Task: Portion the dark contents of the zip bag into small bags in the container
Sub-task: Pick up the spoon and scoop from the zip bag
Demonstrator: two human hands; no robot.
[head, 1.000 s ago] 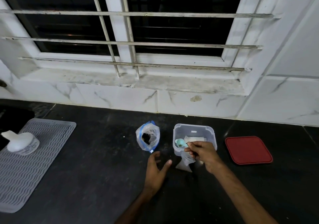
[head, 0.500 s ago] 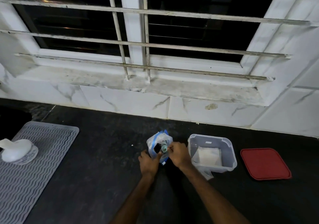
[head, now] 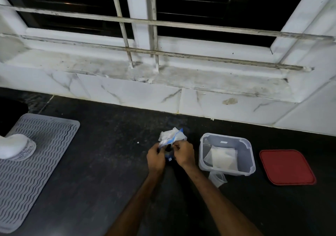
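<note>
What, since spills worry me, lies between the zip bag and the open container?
Nothing visible does: only bare counter separates the zip bag, which the left hand and right hand hold, from the open container. The red lid lies beyond it.

On a dark counter (head: 101, 181), a grey ribbed mat (head: 41, 163) holds a white bottle (head: 15, 147) at left; a red lid (head: 287, 166) lies right.

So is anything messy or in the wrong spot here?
A little. One small bag lies on the counter, poking out at the near edge of the container instead of inside with the others. A tiny white speck sits left of the zip bag. No dark spill shows.
</note>
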